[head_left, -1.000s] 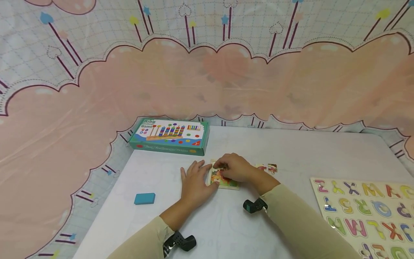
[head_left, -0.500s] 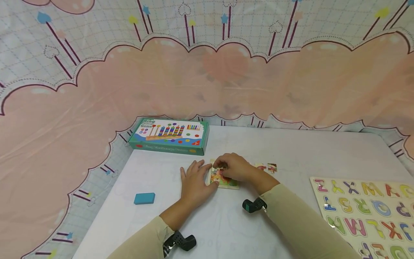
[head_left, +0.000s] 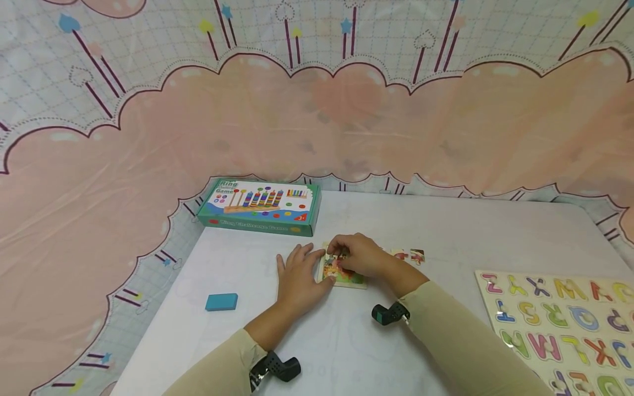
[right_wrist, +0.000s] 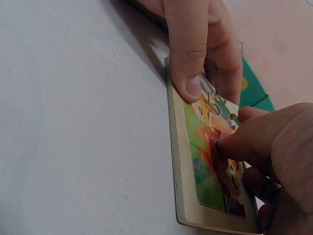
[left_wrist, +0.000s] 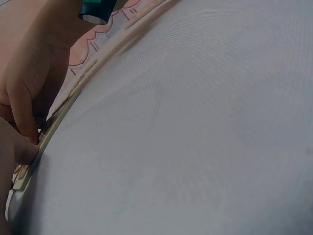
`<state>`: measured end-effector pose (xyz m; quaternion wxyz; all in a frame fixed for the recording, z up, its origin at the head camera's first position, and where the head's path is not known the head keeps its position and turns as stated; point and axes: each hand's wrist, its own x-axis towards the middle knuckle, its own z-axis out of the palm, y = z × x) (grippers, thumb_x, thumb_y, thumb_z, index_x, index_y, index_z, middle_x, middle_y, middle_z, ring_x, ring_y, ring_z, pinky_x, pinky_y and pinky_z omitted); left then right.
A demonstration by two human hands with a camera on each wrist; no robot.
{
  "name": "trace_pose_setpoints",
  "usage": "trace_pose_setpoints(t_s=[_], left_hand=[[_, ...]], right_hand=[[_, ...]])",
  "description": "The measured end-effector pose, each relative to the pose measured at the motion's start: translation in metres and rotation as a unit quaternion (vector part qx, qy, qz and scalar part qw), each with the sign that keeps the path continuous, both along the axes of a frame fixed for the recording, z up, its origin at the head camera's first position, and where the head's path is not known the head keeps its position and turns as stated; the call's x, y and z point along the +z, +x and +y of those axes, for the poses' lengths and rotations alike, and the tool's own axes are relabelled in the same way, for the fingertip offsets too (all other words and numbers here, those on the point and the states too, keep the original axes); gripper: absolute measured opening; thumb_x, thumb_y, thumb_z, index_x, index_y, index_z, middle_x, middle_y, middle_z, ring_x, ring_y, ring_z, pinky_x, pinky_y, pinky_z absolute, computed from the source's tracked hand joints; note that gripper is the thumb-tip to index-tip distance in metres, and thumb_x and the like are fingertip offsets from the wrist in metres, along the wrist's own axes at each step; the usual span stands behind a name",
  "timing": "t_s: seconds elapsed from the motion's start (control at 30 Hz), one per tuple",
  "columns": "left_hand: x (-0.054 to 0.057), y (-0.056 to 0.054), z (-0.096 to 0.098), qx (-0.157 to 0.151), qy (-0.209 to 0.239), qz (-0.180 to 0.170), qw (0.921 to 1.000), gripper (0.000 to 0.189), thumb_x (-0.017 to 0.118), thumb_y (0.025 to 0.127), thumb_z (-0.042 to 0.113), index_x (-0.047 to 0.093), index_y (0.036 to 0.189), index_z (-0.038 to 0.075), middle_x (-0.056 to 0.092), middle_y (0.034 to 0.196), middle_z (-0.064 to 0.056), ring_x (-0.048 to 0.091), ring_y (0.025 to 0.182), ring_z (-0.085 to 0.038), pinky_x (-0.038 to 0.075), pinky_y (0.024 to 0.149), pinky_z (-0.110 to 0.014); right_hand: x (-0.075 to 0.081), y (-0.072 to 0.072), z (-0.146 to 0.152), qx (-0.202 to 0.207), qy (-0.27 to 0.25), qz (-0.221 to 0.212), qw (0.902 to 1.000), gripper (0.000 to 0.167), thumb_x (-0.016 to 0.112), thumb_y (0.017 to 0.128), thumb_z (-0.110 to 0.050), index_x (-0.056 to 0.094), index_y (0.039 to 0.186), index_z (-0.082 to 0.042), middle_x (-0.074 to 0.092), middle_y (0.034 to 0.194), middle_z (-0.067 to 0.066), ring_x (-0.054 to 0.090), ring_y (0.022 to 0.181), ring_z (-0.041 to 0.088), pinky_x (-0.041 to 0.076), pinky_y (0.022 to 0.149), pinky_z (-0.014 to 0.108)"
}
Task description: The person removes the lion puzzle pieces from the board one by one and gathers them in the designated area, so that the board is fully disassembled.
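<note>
On the white cloth-covered tabletop [head_left: 446, 225]: green printed cardboard game box [head_left: 260, 206], small blue rectangular block [head_left: 221, 302], thin wooden-framed picture puzzle [right_wrist: 203, 166], small colourful square puzzle pieces [head_left: 417, 256], large cream alphabet board [head_left: 569, 329].

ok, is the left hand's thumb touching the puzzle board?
Touching. The right wrist view shows it: the left hand's thumb rests its tip on the puzzle board's wooden border, with no gap visible.

You're at a play table [head_left: 421, 225]
Before you: printed drape [head_left: 297, 126], boxed ring game [head_left: 260, 206], alphabet board [head_left: 542, 301]; the wider room is unclear.
</note>
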<state>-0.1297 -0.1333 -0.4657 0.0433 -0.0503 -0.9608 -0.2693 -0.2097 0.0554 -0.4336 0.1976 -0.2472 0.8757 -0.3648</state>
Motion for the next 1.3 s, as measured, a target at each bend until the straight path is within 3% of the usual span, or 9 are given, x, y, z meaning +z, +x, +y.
trace_pose_setpoints(t_s=[0.27, 0.63, 1.3], left_hand=[[0.0021, 0.0003, 0.0005, -0.001, 0.004, 0.001, 1.0000, 0.063, 0.078, 0.088, 0.038, 0.066, 0.144, 0.014, 0.050, 0.160, -0.014, 0.031, 0.157, -0.040, 0.003, 0.121, -0.077], [0.0039, -0.0011, 0.0015, 0.005, -0.002, -0.009, 0.9999, 0.064, 0.076, 0.089, 0.041, 0.064, 0.146, 0.015, 0.048, 0.162, -0.013, 0.028, 0.159, -0.038, 0.000, 0.123, -0.075], [0.0024, 0.0006, 0.0011, 0.005, -0.006, -0.006, 1.0000, 0.062, 0.076, 0.089, 0.040, 0.065, 0.145, 0.016, 0.049, 0.161, -0.013, 0.030, 0.158, -0.038, 0.002, 0.123, -0.075]], right_hand=[[0.0011, -0.0003, 0.0008, 0.010, -0.008, 0.015, 0.9998, 0.021, 0.073, 0.099, -0.005, 0.069, 0.116, -0.018, 0.068, 0.104, -0.004, 0.060, 0.098, 0.016, 0.052, 0.093, 0.038], [0.0000, 0.0012, -0.0002, -0.009, -0.017, 0.013, 0.9997, 0.019, 0.072, 0.101, -0.009, 0.069, 0.115, -0.021, 0.066, 0.098, -0.003, 0.058, 0.093, 0.018, 0.049, 0.085, 0.036], [-0.0024, 0.0061, 0.0009, -0.055, -0.076, 0.004, 0.9955, 0.014, 0.068, 0.099, -0.005, 0.072, 0.108, -0.015, 0.069, 0.097, -0.001, 0.061, 0.092, 0.018, 0.052, 0.084, 0.034]])
